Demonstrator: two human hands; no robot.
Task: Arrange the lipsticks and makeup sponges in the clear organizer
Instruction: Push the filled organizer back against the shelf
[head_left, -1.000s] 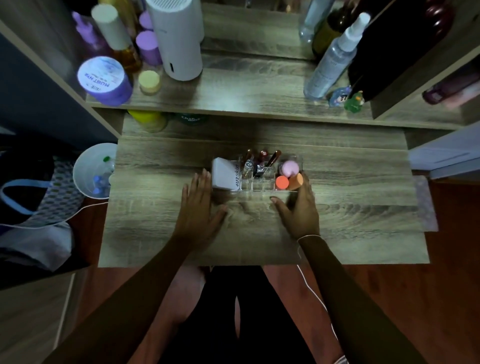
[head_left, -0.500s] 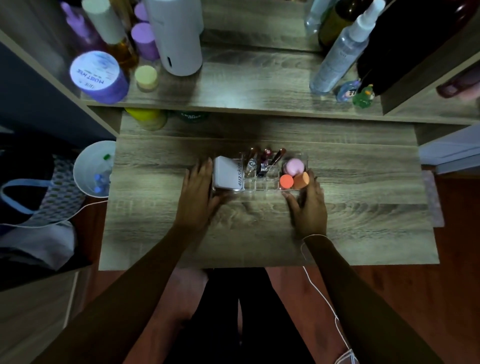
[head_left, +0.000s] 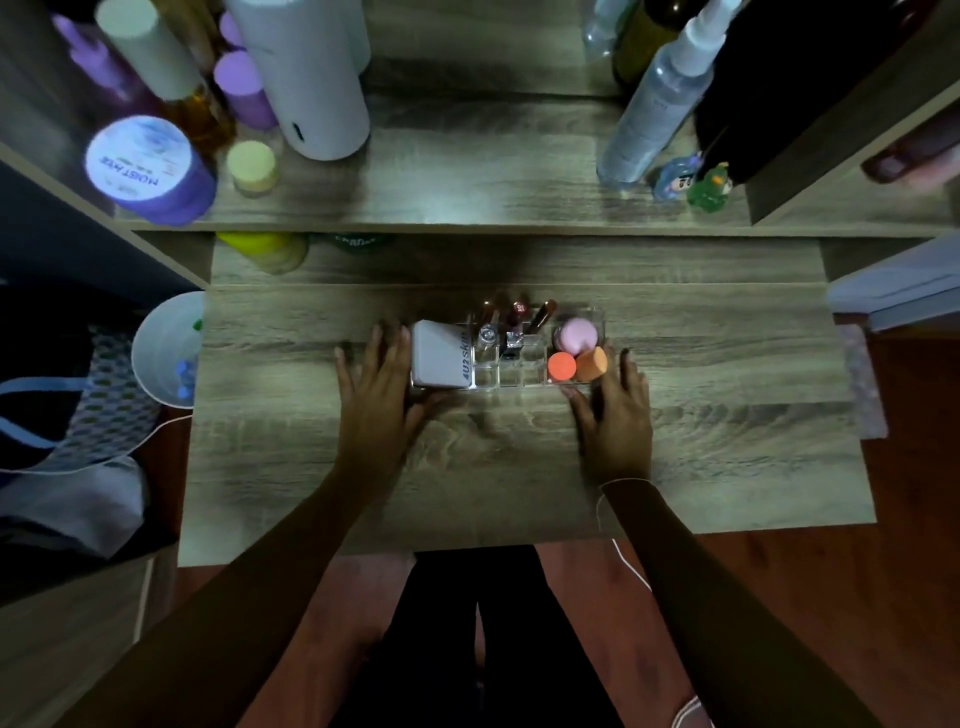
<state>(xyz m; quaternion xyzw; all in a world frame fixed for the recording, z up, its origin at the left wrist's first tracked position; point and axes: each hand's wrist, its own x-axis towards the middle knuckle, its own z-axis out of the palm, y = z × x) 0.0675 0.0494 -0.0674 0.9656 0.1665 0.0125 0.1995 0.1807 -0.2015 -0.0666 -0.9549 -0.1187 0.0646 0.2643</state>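
The clear organizer (head_left: 519, 376) stands mid-table. Several lipsticks (head_left: 511, 325) stand upright in its middle cells. Its right cell holds a pink sponge (head_left: 575, 334), a red-orange sponge (head_left: 561, 366) and an orange sponge (head_left: 592, 364). A white compact box (head_left: 439, 354) fills the left end. My left hand (head_left: 376, 395) presses against the organizer's left end, thumb under the front corner. My right hand (head_left: 615, 410) cups the right end, fingers along its side. Both hands grip the organizer.
The wooden table (head_left: 727, 415) runs wide on both sides. A raised shelf (head_left: 467, 192) behind carries a purple jar (head_left: 148, 169), a white cylinder (head_left: 306, 78), a spray bottle (head_left: 654, 104) and small figures (head_left: 709, 188). A white bin (head_left: 166, 348) stands off the table's left edge.
Both hands closed in on the organizer's ends and slid it a little away from me. My head moved nearer, so the shelf looks larger.
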